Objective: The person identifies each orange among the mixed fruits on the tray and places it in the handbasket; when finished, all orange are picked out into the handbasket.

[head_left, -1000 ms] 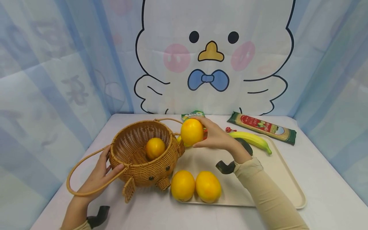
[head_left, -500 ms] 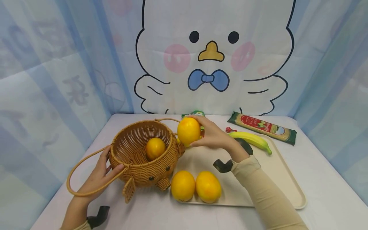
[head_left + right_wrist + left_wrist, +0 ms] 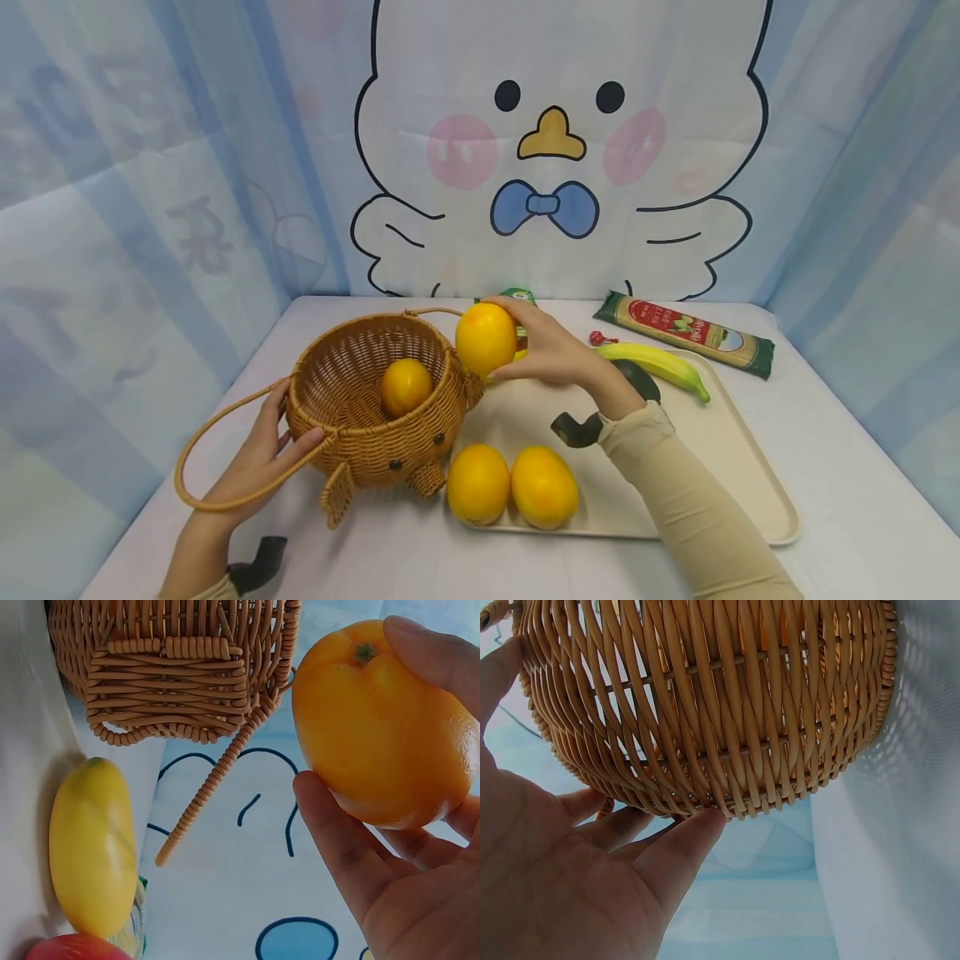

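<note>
My left hand (image 3: pixel 258 454) holds the left side of a wicker basket (image 3: pixel 416 442), which has an animal face and tilts toward me. In the left wrist view, its fingertips (image 3: pixel 697 832) touch the woven wall. An orange (image 3: pixel 407 387) lies inside. My right hand (image 3: pixel 551 350) grips another orange (image 3: pixel 486 340) between thumb and fingers, beside the basket's right rim. In the right wrist view, the thumb (image 3: pixel 435 656) presses that orange from above, and fingers support it below. Two more oranges, a left one (image 3: pixel 478 485) and a right one (image 3: pixel 543 487), sit at the tray's near left corner.
The beige tray (image 3: pixel 720 475) carries a banana (image 3: pixel 660 367) and a dark green, partly hidden item (image 3: pixel 637 381). A long green-and-red package (image 3: pixel 686 332) lies at the back right. Near the basket are a yellow oval fruit (image 3: pixel 94 847) and a red item (image 3: pixel 75 949). A green packet (image 3: pixel 517 294) is behind.
My right hand has moved the held orange slightly left and up, to the basket's right rim. The left hand and basket have stayed put.
</note>
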A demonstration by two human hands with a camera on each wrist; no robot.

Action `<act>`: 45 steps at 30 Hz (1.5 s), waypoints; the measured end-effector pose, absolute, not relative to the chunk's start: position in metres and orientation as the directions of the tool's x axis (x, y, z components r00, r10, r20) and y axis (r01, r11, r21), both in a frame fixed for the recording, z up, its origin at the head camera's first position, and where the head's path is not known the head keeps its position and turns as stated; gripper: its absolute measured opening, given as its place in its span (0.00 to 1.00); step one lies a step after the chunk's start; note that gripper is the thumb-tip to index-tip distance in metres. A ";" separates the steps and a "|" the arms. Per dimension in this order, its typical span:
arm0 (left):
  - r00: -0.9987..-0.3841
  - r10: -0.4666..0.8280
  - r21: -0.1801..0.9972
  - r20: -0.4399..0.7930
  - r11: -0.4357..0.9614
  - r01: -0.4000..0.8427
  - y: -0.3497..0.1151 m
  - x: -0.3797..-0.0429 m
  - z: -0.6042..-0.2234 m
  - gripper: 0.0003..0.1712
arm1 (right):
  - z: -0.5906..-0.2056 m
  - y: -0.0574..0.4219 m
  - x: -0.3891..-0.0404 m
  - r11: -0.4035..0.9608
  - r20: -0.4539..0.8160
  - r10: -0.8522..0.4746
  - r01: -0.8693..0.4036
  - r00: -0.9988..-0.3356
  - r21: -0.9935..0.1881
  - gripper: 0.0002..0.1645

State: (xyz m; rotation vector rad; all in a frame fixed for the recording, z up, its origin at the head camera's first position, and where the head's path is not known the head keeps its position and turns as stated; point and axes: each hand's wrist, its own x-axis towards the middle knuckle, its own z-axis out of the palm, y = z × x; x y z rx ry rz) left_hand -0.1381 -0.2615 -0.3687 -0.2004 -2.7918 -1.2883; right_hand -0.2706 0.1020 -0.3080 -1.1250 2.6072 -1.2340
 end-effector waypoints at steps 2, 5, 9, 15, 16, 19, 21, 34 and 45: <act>-0.990 0.092 0.752 0.110 0.644 0.143 -0.261 -0.138 -0.369 0.50 | -0.307 0.101 -0.270 0.414 0.253 -0.635 -0.597 -0.730 -0.687 0.55; -0.989 0.092 0.750 0.116 0.644 0.148 -0.261 -0.138 -0.368 0.50 | -0.305 0.098 -0.270 0.399 0.257 -0.642 -0.601 -0.722 -0.692 0.56; -0.988 0.095 0.751 0.122 0.642 0.155 -0.261 -0.138 -0.367 0.50 | -0.303 0.094 -0.271 0.383 0.262 -0.649 -0.605 -0.714 -0.698 0.56; -0.987 0.099 0.751 0.124 0.641 0.158 -0.262 -0.138 -0.368 0.50 | -0.301 0.089 -0.272 0.378 0.267 -0.660 -0.617 -0.702 -0.690 0.57; -0.987 0.099 0.750 0.124 0.642 0.158 -0.262 -0.138 -0.368 0.50 | -0.300 0.088 -0.272 0.379 0.267 -0.661 -0.619 -0.701 -0.688 0.57; -0.988 0.097 0.748 0.122 0.646 0.156 -0.262 -0.138 -0.368 0.50 | -0.299 0.086 -0.272 0.381 0.269 -0.664 -0.625 -0.698 -0.681 0.57; -0.988 0.094 0.747 0.120 0.647 0.152 -0.262 -0.138 -0.368 0.50 | -0.298 0.085 -0.272 0.385 0.268 -0.664 -0.627 -0.698 -0.677 0.57; -0.988 0.100 0.754 0.121 0.638 0.157 -0.262 -0.138 -0.369 0.50 | -0.292 0.075 -0.271 0.412 0.273 -0.675 -0.657 -0.685 -0.632 0.57; -0.986 0.101 0.753 0.130 0.637 0.165 -0.262 -0.138 -0.369 0.50 | -0.290 0.070 -0.270 0.406 0.266 -0.685 -0.659 -0.678 -0.634 0.57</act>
